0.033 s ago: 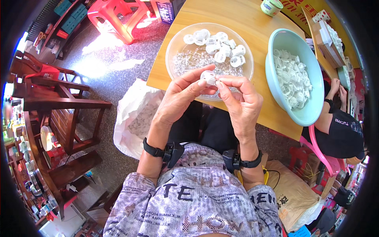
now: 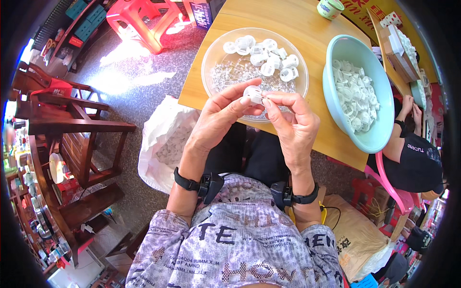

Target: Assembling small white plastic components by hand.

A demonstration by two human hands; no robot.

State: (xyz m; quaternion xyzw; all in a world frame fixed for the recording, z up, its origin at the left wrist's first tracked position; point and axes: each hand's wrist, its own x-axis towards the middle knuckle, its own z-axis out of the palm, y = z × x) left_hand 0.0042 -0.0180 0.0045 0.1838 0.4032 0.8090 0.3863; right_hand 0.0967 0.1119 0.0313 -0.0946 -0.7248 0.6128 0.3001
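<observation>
A small round white plastic part (image 2: 252, 94) with slots is held up over the near edge of a round clear tray. My left hand (image 2: 216, 115) pinches it between thumb and fingers. Thumb and forefinger of my right hand (image 2: 293, 120) are pressed together at the part's right side, on a tiny pale piece mostly hidden by the fingertips. In the tray (image 2: 207, 72), several similar white parts (image 2: 273, 60) lie at the far side, and small clear plastic pieces (image 2: 230, 74) are heaped nearer me.
The wooden table (image 2: 314, 43) also holds a light blue basin (image 2: 357, 48) of white parts and a green cup (image 2: 330, 8). An open white sack (image 2: 153, 158) stands left of my legs. Around are a red stool (image 2: 144, 21), a wooden chair (image 2: 81, 126) and another person (image 2: 418, 161) at right.
</observation>
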